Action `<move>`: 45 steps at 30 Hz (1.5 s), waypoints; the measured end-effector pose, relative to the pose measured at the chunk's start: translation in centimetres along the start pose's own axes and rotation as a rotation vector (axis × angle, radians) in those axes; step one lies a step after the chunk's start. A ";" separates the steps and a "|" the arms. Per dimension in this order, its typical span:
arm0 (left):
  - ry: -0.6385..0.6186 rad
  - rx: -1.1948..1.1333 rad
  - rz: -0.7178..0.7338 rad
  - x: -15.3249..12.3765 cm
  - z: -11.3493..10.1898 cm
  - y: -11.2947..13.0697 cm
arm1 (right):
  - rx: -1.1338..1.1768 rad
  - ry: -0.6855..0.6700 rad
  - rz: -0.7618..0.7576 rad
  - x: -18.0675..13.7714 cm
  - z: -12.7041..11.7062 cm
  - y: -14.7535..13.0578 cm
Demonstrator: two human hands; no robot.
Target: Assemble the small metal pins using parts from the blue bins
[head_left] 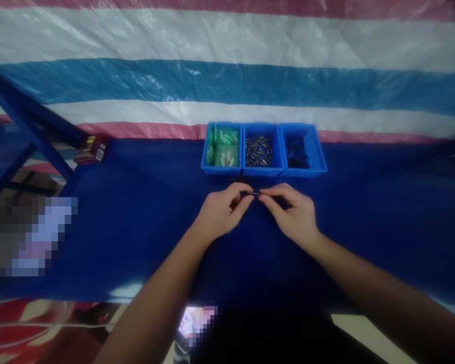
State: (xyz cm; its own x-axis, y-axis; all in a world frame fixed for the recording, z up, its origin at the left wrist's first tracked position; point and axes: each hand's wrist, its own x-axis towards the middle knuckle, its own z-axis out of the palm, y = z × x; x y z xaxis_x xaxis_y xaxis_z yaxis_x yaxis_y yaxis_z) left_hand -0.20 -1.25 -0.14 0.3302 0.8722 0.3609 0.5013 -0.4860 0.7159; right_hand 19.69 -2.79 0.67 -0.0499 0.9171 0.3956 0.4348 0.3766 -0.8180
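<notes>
My left hand and my right hand meet over the table, in front of the bins. Thumb and fingertips of each are pinched on a thin metallic rod, which bridges the small gap between them. Its ends are hidden by my fingers, so its exact kind cannot be made out. Just beyond my left fingers lie a few thin dark pieces. Another slim piece shows beneath the left palm. The middle blue bin holds many slender dark and brass-coloured pins.
The left bin contains green packets and small whitish pieces; the right bin has dark pieces. A dark red box stands at the back left of the blue table. Striped sheeting hangs behind, and a blue frame rises at left.
</notes>
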 end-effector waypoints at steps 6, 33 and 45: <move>0.030 0.004 0.005 -0.1 0.1 -0.3 | 0.006 -0.021 -0.006 0.0 -0.1 0.0; 0.027 -0.010 0.013 0.1 0.1 0.0 | -0.027 -0.031 -0.039 0.2 -0.1 -0.1; -0.004 -0.103 0.024 0.1 -0.3 0.2 | -0.014 -0.054 -0.109 0.0 -0.2 -0.2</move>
State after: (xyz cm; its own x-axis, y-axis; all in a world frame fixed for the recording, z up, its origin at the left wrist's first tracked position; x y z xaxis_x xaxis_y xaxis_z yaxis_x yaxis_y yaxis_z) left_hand -0.29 -1.22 0.19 0.3439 0.8602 0.3766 0.4087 -0.4982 0.7647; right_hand 19.83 -2.87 0.90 -0.1452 0.8767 0.4586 0.4368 0.4727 -0.7653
